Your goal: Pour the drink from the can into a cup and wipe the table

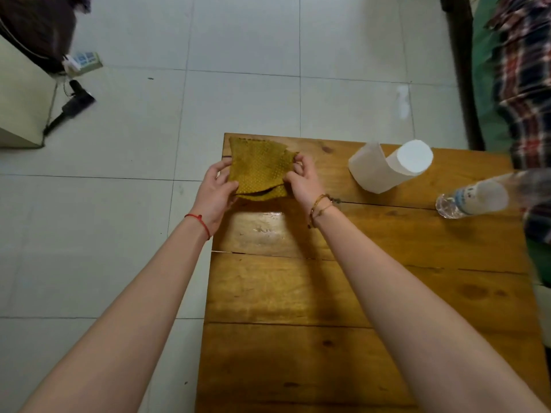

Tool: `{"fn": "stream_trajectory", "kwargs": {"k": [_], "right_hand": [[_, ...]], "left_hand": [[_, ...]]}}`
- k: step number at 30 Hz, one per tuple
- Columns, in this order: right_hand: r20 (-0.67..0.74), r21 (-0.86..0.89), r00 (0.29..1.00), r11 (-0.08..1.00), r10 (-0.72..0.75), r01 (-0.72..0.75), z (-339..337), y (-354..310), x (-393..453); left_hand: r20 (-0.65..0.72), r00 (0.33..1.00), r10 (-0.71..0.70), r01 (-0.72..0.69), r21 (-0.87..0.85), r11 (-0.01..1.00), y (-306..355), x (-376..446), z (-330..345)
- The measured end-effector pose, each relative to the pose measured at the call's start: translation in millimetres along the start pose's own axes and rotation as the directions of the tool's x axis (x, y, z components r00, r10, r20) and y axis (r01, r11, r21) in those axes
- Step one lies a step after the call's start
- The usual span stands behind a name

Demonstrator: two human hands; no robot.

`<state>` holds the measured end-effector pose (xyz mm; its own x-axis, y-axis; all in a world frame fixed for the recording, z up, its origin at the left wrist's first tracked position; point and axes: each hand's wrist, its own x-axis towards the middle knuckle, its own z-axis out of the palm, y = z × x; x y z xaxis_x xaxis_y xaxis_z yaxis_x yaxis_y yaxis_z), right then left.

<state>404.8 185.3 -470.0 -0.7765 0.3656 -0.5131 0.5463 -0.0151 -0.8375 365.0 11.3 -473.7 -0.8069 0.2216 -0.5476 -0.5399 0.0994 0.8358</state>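
A mustard-yellow dotted cloth (258,169) is held up over the far left corner of the wooden table (328,293). My left hand (216,193) pinches its left edge with thumb and fingers. My right hand (302,180) pinches its right edge with curled fingers. The cloth is folded over, with its lower edge hanging just above the tabletop. A shiny wet-looking patch (259,226) lies on the wood below the cloth. No can or cup is in view.
A roll of white tissue paper (390,166) stands at the table's far side, with a clear plastic bottle (471,198) to its right. Plaid fabric (524,84) lies at the right edge. Tiled floor (119,204) lies left of the table, with a black tool (73,105) on it.
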Motion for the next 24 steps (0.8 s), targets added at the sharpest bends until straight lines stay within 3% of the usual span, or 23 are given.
{"fn": "stream_trajectory", "kwargs": {"k": [9, 15, 20, 24], "right_hand": [[-0.067, -0.135, 0.998, 0.991, -0.011, 0.002, 3.6, 45.5, 8.6], [-0.073, -0.262, 0.997, 0.965, -0.017, -0.002, -3.4, 49.1, -7.0], [-0.047, -0.622, 0.984, 0.776, -0.173, 0.106, -29.4, 60.2, -47.2], [-0.011, -0.726, 0.985, 0.679, -0.173, 0.111, -61.3, 60.7, -99.2]], "left_hand": [[-0.128, 0.985, 0.120, -0.071, 0.333, 0.940, -31.0, 11.6, -3.6], [-0.169, 0.961, 0.221, -0.091, 0.560, 0.823, -33.3, -5.9, -6.4], [-0.034, 0.944, 0.330, -0.202, 0.730, 0.653, -38.9, -39.3, -8.0], [0.066, 0.930, 0.362, -0.273, 0.782, 0.560, -35.3, -89.2, -4.5]]}}
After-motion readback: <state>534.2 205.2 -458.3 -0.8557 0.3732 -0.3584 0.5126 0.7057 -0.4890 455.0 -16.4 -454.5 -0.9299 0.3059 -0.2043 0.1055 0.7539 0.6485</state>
